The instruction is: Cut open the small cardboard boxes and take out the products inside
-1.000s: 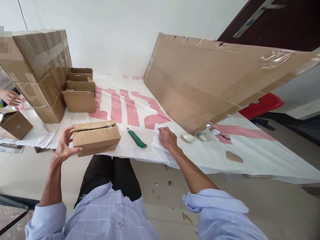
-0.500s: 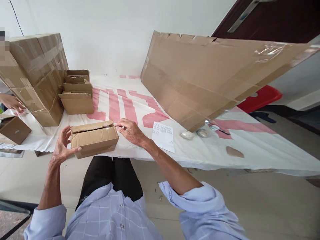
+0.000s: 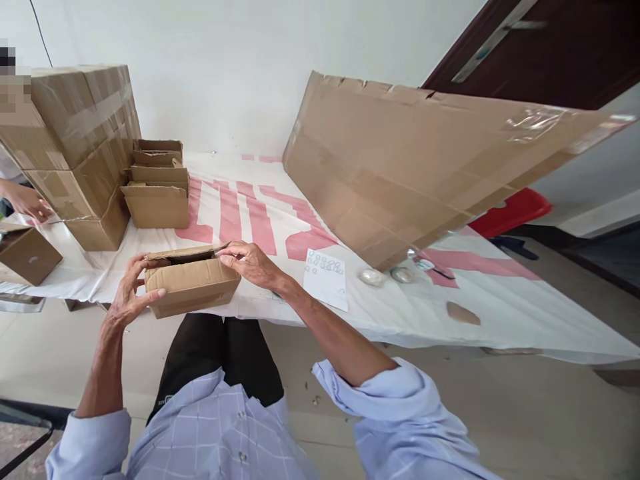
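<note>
A small brown cardboard box (image 3: 196,288) rests at the table's near edge, tilted slightly, with a dark gap showing between its top flaps. My left hand (image 3: 131,293) grips its left end, the thumb on the front face and the fingers round the far side. At the upper right corner, my right hand (image 3: 250,264) pinches the edge of the top flap. The inside of the box is too dark to make out. To the right of my right hand lies a white paper sheet (image 3: 326,283) with small drawn shapes.
Several open boxes (image 3: 156,207) stand in a row behind, beside a tall stack of taped cartons (image 3: 75,127). A large cardboard sheet (image 3: 400,153) leans across the right. Tape rolls (image 3: 373,276) and a cardboard scrap (image 3: 463,313) lie on the table. Another person's hand (image 3: 27,200) is far left.
The gap between the box's top flaps has widened as my right hand lifts the flap edge. My left hand stays on the left end. The view has shifted slightly.
</note>
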`<state>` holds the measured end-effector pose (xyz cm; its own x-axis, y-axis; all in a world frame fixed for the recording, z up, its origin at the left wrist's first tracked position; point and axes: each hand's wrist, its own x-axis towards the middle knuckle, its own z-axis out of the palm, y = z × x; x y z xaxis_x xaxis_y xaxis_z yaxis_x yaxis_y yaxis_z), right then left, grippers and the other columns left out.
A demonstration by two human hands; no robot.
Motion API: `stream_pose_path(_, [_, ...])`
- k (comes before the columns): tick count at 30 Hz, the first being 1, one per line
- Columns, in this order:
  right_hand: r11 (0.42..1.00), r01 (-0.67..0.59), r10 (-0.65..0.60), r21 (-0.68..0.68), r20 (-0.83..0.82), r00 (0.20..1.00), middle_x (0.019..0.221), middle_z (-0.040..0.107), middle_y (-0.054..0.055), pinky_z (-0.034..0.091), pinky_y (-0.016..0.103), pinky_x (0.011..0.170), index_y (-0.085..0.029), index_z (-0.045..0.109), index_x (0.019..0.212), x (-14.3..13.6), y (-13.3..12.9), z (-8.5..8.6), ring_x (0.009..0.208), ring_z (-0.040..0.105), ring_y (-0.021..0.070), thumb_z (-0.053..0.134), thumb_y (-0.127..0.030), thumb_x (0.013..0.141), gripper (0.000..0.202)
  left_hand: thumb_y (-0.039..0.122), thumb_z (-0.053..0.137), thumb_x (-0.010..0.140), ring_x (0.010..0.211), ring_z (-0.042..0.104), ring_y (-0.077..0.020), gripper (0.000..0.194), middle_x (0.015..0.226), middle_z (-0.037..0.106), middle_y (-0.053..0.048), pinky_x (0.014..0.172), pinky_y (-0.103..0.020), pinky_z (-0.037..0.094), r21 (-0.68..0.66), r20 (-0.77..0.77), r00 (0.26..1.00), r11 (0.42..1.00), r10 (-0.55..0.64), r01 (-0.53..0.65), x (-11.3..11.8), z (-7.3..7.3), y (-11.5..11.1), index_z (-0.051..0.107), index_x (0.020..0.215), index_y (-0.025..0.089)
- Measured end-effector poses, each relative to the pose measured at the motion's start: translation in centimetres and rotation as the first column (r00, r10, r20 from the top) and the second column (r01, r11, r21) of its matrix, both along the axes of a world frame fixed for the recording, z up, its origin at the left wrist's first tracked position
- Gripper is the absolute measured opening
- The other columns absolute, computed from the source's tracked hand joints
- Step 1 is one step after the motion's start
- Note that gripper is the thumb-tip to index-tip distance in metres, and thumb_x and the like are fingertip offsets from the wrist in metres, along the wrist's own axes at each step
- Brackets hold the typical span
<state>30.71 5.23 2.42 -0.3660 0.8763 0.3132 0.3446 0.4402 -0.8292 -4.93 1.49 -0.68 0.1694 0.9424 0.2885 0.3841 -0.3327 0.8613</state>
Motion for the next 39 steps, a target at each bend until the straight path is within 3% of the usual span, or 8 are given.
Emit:
stream_pose_path(5, [0.997,0.048,-0.052,-0.068,-0.054,0.997,0.098,0.084,0.007,0.057,0.037,0.082,-0.022,0.084,0.091,-1.0,-0.1,0.5,0.093,0.074,0.0244,0.074,-0.044,0.098,0.026,0.068,0.093,0.079,0.152,0.058,-0.0455,0.068,0.166,0.053,-0.014,0.115,-0.061,0.062,0.023,-0.023,1.000,1.000,-0.007,0.008,0.4,0.4,-0.2,0.077,0.134,0.032])
stream_pose_path(15, [0.990,0.072,-0.089,-0.124,-0.137,0.987,0.095,0.083,0.005,0.059,0.036,0.083,-0.021,0.083,0.091,-1.4,-0.2,0.5,0.088,0.072,0.0211,0.083,-0.044,0.085,0.023,0.066,0.091,0.084,0.165,0.046,-0.0484,0.064,0.174,0.047,-0.012,0.116,-0.060,0.062,0.077,-0.060,0.997,0.996,-0.049,0.054,0.6,0.7,-0.2,0.077,0.138,0.034])
stream_pose_path(23, [0.992,0.077,-0.094,-0.104,-0.176,0.980,0.090,0.081,0.005,0.056,0.035,0.079,-0.021,0.081,0.086,-1.4,-0.2,1.0,0.085,0.070,0.0209,0.078,-0.048,0.089,0.028,0.071,0.091,0.081,0.153,0.058,-0.0475,0.074,0.168,0.052,-0.014,0.113,-0.060,0.063,0.090,-0.061,0.998,0.995,-0.031,0.037,1.0,1.1,0.1,0.073,0.139,0.029])
stream_pose_path(25, [0.995,0.080,-0.090,-0.067,-0.170,0.981,0.090,0.080,0.004,0.057,0.035,0.080,-0.022,0.080,0.085,-1.4,-0.5,1.2,0.086,0.069,0.0208,0.077,-0.047,0.092,0.027,0.073,0.092,0.079,0.150,0.059,-0.0474,0.077,0.165,0.054,-0.015,0.113,-0.060,0.063,0.094,-0.054,0.998,0.995,-0.029,0.034,1.1,1.2,0.2,0.073,0.138,0.028])
stream_pose_path(28, [0.987,0.123,-0.107,0.100,-0.148,0.983,0.097,0.080,0.006,0.058,0.037,0.084,-0.024,0.076,0.083,-1.5,-1.2,1.3,0.092,0.071,0.0222,0.074,-0.043,0.097,0.024,0.075,0.090,0.081,0.150,0.058,-0.0469,0.073,0.159,0.058,-0.014,0.118,-0.062,0.060,0.102,-0.019,1.000,0.995,-0.017,0.019,1.4,1.3,0.3,0.074,0.135,0.028])
stream_pose_path(33, [0.909,0.168,-0.136,0.381,-0.109,0.985,0.099,0.079,0.008,0.061,0.048,0.095,-0.028,0.079,0.088,-2.1,-2.1,0.7,0.099,0.071,0.0274,0.070,-0.031,0.103,0.018,0.074,0.084,0.089,0.151,0.058,-0.0443,0.059,0.158,0.057,-0.013,0.132,-0.063,0.048,0.058,0.040,0.996,0.995,0.080,-0.083,2.1,0.9,0.6,0.076,0.127,0.029])
stream_pose_path(36, [0.874,0.189,-0.167,0.447,-0.090,0.982,0.097,0.080,0.008,0.060,0.053,0.103,-0.029,0.082,0.093,-2.9,-3.6,0.3,0.099,0.071,0.0287,0.071,-0.030,0.105,0.017,0.077,0.082,0.088,0.149,0.057,-0.0449,0.058,0.155,0.059,-0.010,0.131,-0.064,0.048,0.076,0.038,0.991,0.989,0.127,-0.130,2.8,1.5,0.5,0.077,0.122,0.031])
stream_pose_path(39, [0.870,0.207,-0.171,0.448,-0.120,0.978,0.101,0.080,0.008,0.061,0.049,0.103,-0.029,0.083,0.097,-3.3,-5.3,0.3,0.100,0.072,0.0269,0.071,-0.034,0.107,0.016,0.081,0.080,0.085,0.144,0.060,-0.0480,0.058,0.149,0.065,-0.005,0.125,-0.071,0.050,0.123,-0.017,0.981,0.974,0.193,-0.190,3.0,2.4,0.4,0.077,0.118,0.033])
